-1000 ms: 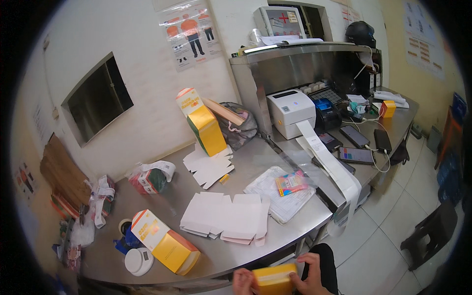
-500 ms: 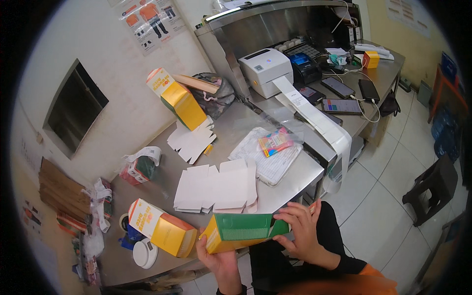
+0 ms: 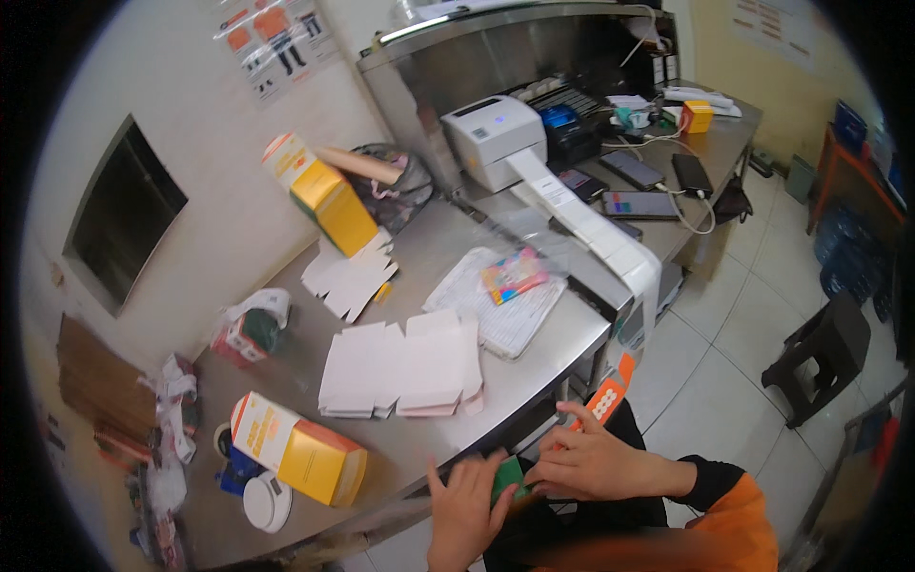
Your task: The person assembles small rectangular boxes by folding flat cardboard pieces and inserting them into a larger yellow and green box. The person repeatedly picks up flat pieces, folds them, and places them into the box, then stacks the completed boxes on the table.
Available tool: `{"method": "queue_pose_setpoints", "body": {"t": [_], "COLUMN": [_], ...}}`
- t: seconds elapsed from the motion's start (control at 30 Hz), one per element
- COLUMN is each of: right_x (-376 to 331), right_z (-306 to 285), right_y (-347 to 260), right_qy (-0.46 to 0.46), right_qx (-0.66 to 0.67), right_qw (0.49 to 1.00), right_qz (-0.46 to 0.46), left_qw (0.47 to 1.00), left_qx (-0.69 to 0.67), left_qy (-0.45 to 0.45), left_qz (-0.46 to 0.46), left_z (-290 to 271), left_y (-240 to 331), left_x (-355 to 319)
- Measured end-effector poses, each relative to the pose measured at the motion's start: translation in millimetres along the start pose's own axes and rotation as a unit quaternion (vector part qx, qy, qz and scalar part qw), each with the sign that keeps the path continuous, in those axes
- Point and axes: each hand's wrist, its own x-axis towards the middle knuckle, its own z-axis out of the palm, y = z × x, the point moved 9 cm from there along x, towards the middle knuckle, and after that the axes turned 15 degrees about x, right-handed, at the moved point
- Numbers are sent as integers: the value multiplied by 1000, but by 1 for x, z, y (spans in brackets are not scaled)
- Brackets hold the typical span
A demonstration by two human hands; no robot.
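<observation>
Low at the table's front edge, a folding carton [image 3: 510, 474] is between my two hands. Only a small green panel and an orange flap [image 3: 610, 393] with white print stick out; the rest is hidden by my fingers. My left hand [image 3: 464, 510] holds its near left side, fingers over the green part and thumb below. My right hand [image 3: 600, 464] grips the other end beside the orange flap, its index finger raised. A formed yellow and white carton [image 3: 310, 458] lies on the table left of my hands.
Flat white carton blanks [image 3: 405, 365] are stacked on the steel table [image 3: 410, 443]. Behind them stand another yellow carton [image 3: 334, 205] and a label printer [image 3: 496, 143] trailing a label strip. A white round lid [image 3: 267, 502] sits at left; a dark stool [image 3: 820, 357] stands right.
The carton has tipped and dropped lower, so its long green side no longer shows and the orange flap points up. My left hand has moved from underneath to its side.
</observation>
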Motion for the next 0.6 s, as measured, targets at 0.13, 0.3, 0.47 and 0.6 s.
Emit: {"method": "queue_pose_setpoints", "body": {"t": [0.13, 0.3, 0.47, 0.6], "right_x": [-20, -51, -74, -79], "right_z": [-11, 33, 42, 70], "right_y": [11, 53, 60, 61], "right_qy": [128, 81, 176, 89], "right_qx": [81, 123, 202, 280], "right_qw": [987, 962, 951, 946], "right_qz": [49, 232, 156, 136], "left_qw": [971, 967, 955, 944], "left_qx": [-230, -237, -281, -313], "left_qy": [1, 90, 97, 69], "left_qz": [-63, 9, 16, 72], "left_z": [6, -8, -2, 17], "left_y": [8, 41, 34, 45], "left_x": [5, 3, 7, 16]}}
